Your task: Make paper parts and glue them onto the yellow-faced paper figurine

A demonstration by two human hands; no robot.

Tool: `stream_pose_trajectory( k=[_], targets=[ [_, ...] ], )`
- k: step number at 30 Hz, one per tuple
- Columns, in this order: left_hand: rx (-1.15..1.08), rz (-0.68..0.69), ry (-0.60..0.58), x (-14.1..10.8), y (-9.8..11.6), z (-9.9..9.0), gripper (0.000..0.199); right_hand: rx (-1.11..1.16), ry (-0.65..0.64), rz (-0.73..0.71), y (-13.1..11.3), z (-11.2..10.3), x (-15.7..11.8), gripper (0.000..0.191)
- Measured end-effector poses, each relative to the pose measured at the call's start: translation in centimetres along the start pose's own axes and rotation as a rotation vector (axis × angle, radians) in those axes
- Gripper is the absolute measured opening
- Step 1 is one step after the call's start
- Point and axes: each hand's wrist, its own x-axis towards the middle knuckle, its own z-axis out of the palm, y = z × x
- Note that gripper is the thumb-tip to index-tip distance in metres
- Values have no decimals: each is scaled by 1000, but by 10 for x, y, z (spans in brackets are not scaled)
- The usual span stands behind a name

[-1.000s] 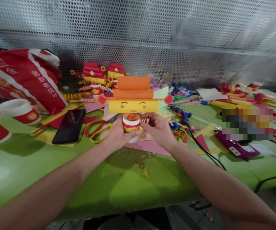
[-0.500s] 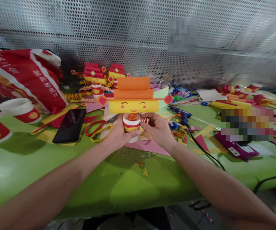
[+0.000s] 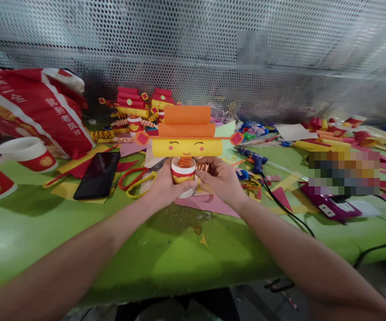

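In the middle stands a paper-cup figure, its white and red cup (image 3: 184, 171) topped by a yellow smiling paper face (image 3: 187, 148) and orange paper rolls (image 3: 186, 115). A folded orange paper spring joins the face to the cup. My left hand (image 3: 166, 183) wraps round the cup's left side, thumb across its front. At the cup's right side, my right hand (image 3: 220, 179) pinches a folded orange paper strip (image 3: 202, 167) against it. Red-and-yellow-handled scissors (image 3: 134, 183) lie just left of my left hand.
A phone (image 3: 98, 175), paper cups (image 3: 28, 154) and a red bag (image 3: 55, 111) are on the left. Similar finished figures (image 3: 134, 109) stand behind. To the right lie a blue glue gun (image 3: 253, 159) with its black cord, a purple power strip (image 3: 333, 205) and paper scraps.
Hardly anything differs. Both hands keep their hold, and the figure's head sits very slightly higher in view.
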Motion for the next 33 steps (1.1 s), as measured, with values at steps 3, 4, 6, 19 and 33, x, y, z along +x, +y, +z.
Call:
stream_pose_trajectory(
  k=[3,4,6,19,33],
  targets=[
    [-33,-10,-7,0,3,-1,61,26,-8,6,-2,-1,0,28],
    [-44,-13,-10,0,3,-1,61,39,-15,8,-3,-1,0,29],
    [-59,-20,-5,1,2,-1,63,65,-30,11,-4,-1,0,31],
    [-107,14,-3,6,-4,-3,69,118,-23,7,-4,-3,0,44],
    [-78,36,47,10,-8,-6,69,194,-29,6,-3,-4,1,54]
  ],
)
